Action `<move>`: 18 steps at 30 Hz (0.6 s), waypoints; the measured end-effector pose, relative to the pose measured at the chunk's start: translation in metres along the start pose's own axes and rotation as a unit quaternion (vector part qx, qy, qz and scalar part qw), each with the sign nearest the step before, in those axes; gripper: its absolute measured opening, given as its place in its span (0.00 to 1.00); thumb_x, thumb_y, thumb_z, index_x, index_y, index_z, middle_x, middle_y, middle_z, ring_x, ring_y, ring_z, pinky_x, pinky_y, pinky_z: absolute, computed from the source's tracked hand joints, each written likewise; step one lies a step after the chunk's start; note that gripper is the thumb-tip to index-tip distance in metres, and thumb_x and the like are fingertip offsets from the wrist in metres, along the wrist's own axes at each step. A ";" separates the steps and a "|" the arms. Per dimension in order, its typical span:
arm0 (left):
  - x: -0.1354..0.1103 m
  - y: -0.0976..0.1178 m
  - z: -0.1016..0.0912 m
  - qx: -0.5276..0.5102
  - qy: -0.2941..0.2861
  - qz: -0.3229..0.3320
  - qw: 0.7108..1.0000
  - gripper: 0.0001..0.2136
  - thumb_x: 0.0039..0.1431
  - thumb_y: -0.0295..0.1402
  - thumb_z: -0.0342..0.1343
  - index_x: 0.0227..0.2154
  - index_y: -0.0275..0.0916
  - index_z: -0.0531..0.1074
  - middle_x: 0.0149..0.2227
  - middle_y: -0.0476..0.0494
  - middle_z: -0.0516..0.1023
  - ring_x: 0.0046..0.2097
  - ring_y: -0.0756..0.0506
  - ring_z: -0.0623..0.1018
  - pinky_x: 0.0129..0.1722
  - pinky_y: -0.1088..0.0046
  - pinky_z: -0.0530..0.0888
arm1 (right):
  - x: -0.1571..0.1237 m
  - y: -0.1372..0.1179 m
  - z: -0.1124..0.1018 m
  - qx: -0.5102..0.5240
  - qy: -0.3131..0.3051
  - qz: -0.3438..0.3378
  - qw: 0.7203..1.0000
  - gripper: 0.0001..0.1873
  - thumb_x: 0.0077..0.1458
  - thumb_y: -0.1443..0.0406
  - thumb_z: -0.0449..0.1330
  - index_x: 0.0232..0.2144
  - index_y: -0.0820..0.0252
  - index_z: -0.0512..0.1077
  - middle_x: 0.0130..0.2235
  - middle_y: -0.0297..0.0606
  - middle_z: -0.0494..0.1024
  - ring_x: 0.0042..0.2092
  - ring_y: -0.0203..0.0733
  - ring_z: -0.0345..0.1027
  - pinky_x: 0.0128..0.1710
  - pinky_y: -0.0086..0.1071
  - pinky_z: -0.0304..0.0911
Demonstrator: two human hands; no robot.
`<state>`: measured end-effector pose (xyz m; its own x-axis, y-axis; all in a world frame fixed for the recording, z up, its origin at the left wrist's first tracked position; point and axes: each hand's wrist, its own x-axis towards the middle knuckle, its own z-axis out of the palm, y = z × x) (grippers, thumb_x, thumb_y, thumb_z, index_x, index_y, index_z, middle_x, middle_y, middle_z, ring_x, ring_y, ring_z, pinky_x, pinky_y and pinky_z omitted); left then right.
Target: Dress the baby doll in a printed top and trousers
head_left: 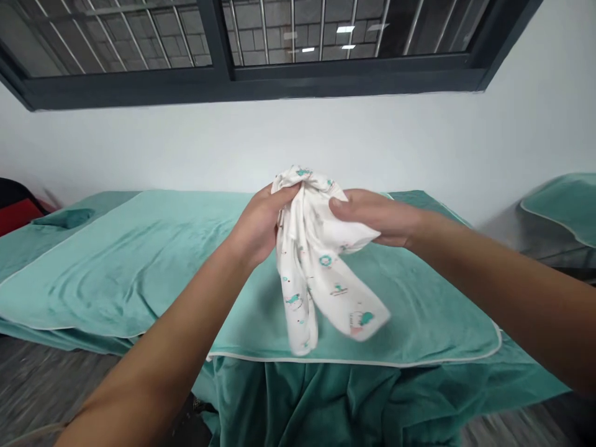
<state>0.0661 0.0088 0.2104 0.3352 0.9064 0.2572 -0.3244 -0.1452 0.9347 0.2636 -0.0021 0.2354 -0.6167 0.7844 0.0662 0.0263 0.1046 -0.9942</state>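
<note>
One garment: white with small green and pink prints (339,288), held up over the blanket (116,267), its two narrow ends hanging over the blanket's near part.
Handling: likely light, soft and limp, with little risk of breaking; loose folds may slip or twist. The gathered top looks the surest place to take hold, with the open flap as a second.
Left hand: grasping the gathered top, thumb across the folds (258,230), above the blanket.
Right hand: beside the flap, above the blanket, thumb over the cloth and fingers behind (372,214); whether it pinches firmly, I cannot tell.
Green cloth: darker, hanging in folds below the blanket's near edge (326,397).
Wall and window: the white wall (186,139) rises behind the blanket, the barred window (223,84) higher up.
Hidden: most fingertips, the garment's inside and its full outline; whether its ends touch the blanket is unclear.
Cut off: a red and black thing (16,214) left of the blanket, too partial to name, and a green cushion-like thing (565,208) to its right.
</note>
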 end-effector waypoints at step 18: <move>-0.007 -0.017 -0.006 -0.059 -0.054 -0.038 0.996 0.19 0.55 0.41 0.67 0.47 0.36 0.78 0.43 0.39 0.84 0.46 0.37 0.83 0.48 0.62 0.78 | 0.003 0.018 0.011 0.079 0.161 -0.053 0.982 0.14 0.54 0.53 0.68 0.33 0.57 0.76 0.32 0.36 0.82 0.36 0.41 0.76 0.33 0.29 0.69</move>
<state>0.0641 0.0072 0.1910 0.4530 0.8645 0.2179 -0.3936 -0.0254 0.9190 0.2539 -0.0047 0.2166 -0.3280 0.9297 0.1678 -0.1622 0.1196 -0.9795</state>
